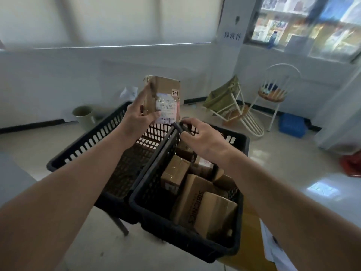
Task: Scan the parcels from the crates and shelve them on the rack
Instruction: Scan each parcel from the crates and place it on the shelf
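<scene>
My left hand (139, 114) holds a small brown cardboard parcel (166, 89) upright above the crates, its white shipping label facing me with "2-4" written near the top right corner. My right hand (197, 136) grips a black pen-like object (178, 126) just below the parcel's label. Two black plastic crates stand side by side under my arms. The left crate (93, 141) shows a bare bottom. The right crate (187, 243) holds several brown parcels, one printed "SIBIONICS" (195, 204).
A white metal chair (273, 94) stands at the back right, with a tipped folding chair and green cloth (224, 96) beside it. A pale green bin (84, 116) sits by the wall. A blue crate (292, 125) lies near the right wall.
</scene>
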`<state>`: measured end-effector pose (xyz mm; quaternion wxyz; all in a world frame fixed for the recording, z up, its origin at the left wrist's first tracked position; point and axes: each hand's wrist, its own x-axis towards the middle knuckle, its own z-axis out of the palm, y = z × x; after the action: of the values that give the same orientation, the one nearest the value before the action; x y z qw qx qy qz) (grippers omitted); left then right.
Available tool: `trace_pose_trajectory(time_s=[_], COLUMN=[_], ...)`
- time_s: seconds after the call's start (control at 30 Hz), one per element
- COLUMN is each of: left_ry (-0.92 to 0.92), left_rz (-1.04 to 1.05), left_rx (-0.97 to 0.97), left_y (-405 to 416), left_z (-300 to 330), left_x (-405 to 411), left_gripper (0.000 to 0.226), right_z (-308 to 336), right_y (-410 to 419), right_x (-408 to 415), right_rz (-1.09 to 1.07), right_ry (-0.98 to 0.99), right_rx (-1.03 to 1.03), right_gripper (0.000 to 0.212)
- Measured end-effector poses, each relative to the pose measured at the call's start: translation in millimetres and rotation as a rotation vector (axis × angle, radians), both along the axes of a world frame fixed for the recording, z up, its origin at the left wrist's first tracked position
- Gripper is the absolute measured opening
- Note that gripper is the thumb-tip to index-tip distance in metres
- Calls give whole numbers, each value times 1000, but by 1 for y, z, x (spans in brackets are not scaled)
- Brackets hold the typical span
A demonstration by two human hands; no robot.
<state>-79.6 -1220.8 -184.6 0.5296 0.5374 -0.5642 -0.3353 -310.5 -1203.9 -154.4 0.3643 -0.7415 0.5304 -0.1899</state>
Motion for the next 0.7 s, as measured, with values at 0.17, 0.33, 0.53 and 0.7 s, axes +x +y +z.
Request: trace_pose_trajectory(time_s=[0.17,0.33,0.53,0.7], left_ry=[-33,-63,-98,-129], left_rz=[20,37,35,37], left_rx=[-42,-76,-87,-95], left_y=[10,22,34,40], left_z=[20,34,44,51], left_x=[26,48,71,87], left_gripper=[85,83,84,85], right_z=[21,31,34,39], right_y=[14,25,38,49], right_x=[19,38,61,75], right_rz=[122,186,232,237], right_ry=[188,289,304,291], right_rx=[-135,-184,-174,-188], right_gripper=[58,53,50,49])
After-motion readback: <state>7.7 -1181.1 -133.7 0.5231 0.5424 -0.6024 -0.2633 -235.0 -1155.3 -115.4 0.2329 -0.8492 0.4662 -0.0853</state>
